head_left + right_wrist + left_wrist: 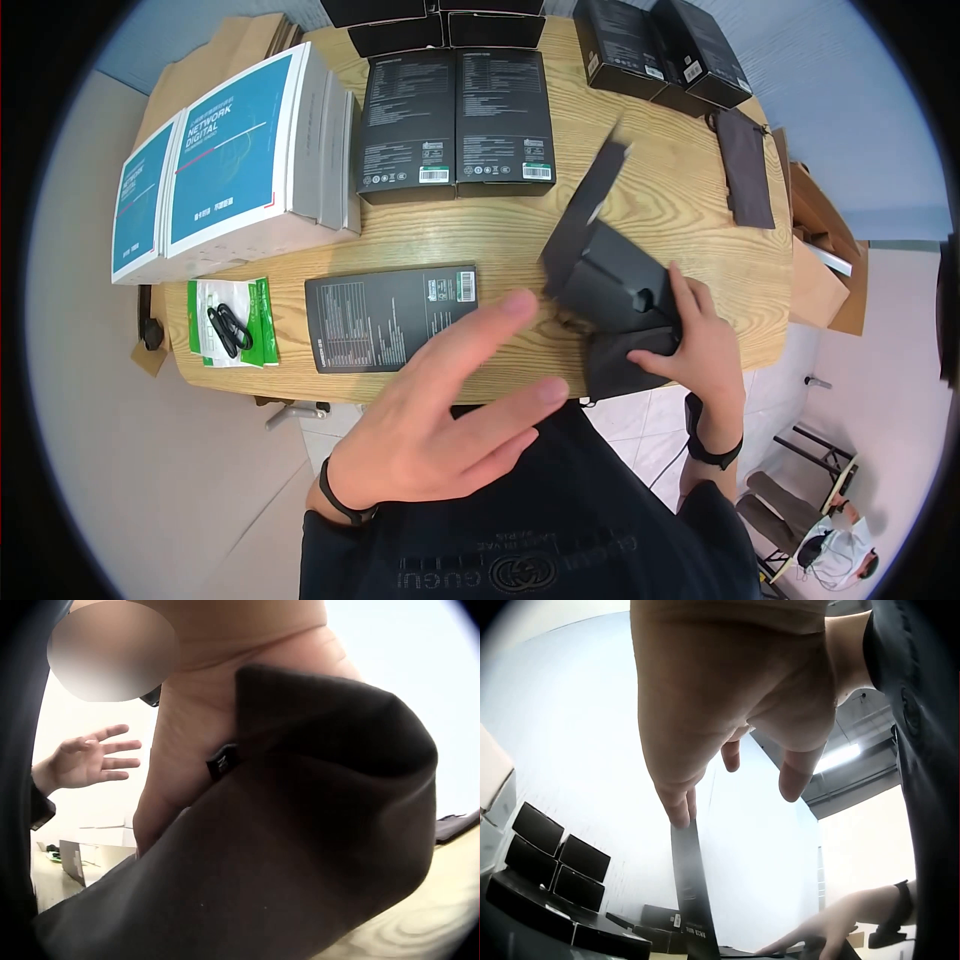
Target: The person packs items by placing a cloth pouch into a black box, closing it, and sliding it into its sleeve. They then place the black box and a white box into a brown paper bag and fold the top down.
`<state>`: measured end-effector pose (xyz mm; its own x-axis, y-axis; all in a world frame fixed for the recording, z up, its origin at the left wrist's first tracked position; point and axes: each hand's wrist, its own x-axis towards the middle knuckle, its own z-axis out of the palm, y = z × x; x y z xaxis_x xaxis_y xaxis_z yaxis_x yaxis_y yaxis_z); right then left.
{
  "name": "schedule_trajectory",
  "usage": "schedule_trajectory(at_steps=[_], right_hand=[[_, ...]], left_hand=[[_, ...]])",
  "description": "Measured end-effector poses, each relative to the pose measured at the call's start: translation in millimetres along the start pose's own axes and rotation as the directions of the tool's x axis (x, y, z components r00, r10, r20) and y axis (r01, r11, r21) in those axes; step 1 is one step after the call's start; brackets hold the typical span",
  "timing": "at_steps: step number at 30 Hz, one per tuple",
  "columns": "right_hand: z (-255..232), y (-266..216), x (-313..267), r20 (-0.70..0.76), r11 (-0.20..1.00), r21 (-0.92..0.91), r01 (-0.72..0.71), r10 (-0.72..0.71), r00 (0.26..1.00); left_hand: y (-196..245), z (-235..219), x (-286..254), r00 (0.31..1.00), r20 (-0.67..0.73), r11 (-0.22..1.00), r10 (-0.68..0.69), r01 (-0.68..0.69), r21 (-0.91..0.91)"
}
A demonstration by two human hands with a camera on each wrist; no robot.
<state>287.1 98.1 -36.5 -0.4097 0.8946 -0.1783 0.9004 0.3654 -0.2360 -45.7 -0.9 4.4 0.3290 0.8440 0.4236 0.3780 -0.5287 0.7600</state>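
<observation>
In the head view my left hand (440, 410) is raised over the table's front edge, fingers spread, holding nothing; the right wrist view also shows this hand (86, 761) spread. My right hand (700, 345) grips a dark cloth pouch (620, 362) with the thumb over it, its fingers against the side of a black box (615, 275). That box is tilted, its blurred flap (590, 205) standing up. In the right wrist view the pouch (300, 825) hangs at the palm and hides most of the fingers. Inside the box, the contents cannot be made out.
A closed black box (390, 318) lies front left, beside a green-white packet (258, 320) with a black cable. White-blue boxes (230, 150) stand far left, several black boxes (505, 120) at the back. Another pouch (745, 170) lies right, near an open carton (825, 270). Someone sits lower right.
</observation>
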Motion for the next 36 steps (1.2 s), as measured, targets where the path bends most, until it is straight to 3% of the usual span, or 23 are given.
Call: schedule_trajectory(at_steps=[3,5,7,9,11,12,15,17,19,21,23,25,26,28,29,31,32,34,35,36], right_hand=[[3,25,-11,-0.055,0.991,0.031,-0.128,0.129,0.99],[7,36,-16,-0.14,0.956,0.046,-0.289,0.293,0.946],[6,36,-15,-0.148,0.938,0.09,-0.334,0.344,0.927],[2,30,-13,-0.121,0.889,0.125,-0.44,0.454,0.883],[4,30,-14,-0.133,0.894,0.103,-0.436,0.447,0.885],[3,30,-15,-0.141,0.901,0.085,-0.425,0.433,0.89],[-1,27,-18,-0.065,0.89,0.131,-0.438,0.448,0.892],[0,24,-21,-0.109,0.904,0.143,-0.403,0.419,0.901],[-6,17,-23,-0.21,0.925,0.181,-0.334,0.368,0.906],[-20,19,-33,-0.19,0.92,0.286,-0.267,0.327,0.926],[-36,19,-47,-0.177,0.886,0.45,-0.108,0.207,0.962],[-49,9,-57,-0.26,0.835,0.531,0.147,-0.004,0.965],[-47,5,-59,-0.259,0.833,0.533,0.145,-0.002,0.966],[-40,-10,-59,-0.455,0.571,0.696,0.435,-0.119,0.883],[-25,-12,-51,-0.521,0.36,0.745,0.562,-0.214,0.827],[-15,-31,-24,-0.54,0.095,0.775,0.625,-0.413,0.733],[-8,-42,-13,-0.523,0.083,0.787,0.611,-0.435,0.733],[3,-58,2,-0.45,0.074,0.84,0.537,-0.459,0.766],[6,-61,8,-0.388,0.078,0.878,0.472,-0.46,0.799],[12,-60,12,-0.33,0.088,0.907,0.412,-0.461,0.824]], left_hand=[[-5,-4,1,0.998,0.048,0.998,-0.043,0.041,0.043],[-9,-12,-5,0.993,0.08,0.993,-0.084,0.077,0.088],[-11,-25,-13,0.963,0.106,0.882,-0.247,0.178,0.436],[-20,-30,-29,0.951,0.078,0.844,-0.298,0.224,0.487],[-21,-33,-39,0.846,-0.034,0.654,-0.532,0.436,0.617],[-21,-34,-46,0.775,-0.018,0.563,-0.631,0.474,0.677],[-28,-32,-60,0.747,-0.006,0.532,-0.665,0.479,0.698],[-34,-27,-63,0.761,-0.015,0.541,-0.648,0.474,0.694],[-37,-26,-63,0.785,-0.023,0.612,-0.619,0.501,0.612],[-37,-29,-60,0.782,-0.017,0.599,-0.623,0.491,0.633],[-33,-31,-59,0.779,-0.006,0.584,-0.628,0.475,0.658],[-31,-32,-59,0.758,-0.018,0.558,-0.652,0.495,0.666],[-29,-32,-60,0.757,-0.016,0.557,-0.653,0.494,0.668],[-25,-31,-61,0.784,-0.061,0.524,-0.617,0.468,0.712],[-22,-31,-59,0.783,-0.061,0.523,-0.619,0.468,0.712],[-10,-31,-49,0.912,0.018,0.828,-0.411,0.364,0.426],[-6,-30,-42,0.933,0.072,0.919,-0.353,0.331,0.216],[3,-18,-22,0.961,0.064,0.947,-0.268,0.275,-0.165],[4,-13,-18,0.959,0.057,0.946,-0.277,0.283,-0.16],[3,-9,-15,0.949,0.164,0.932,-0.27,0.3,-0.203]])
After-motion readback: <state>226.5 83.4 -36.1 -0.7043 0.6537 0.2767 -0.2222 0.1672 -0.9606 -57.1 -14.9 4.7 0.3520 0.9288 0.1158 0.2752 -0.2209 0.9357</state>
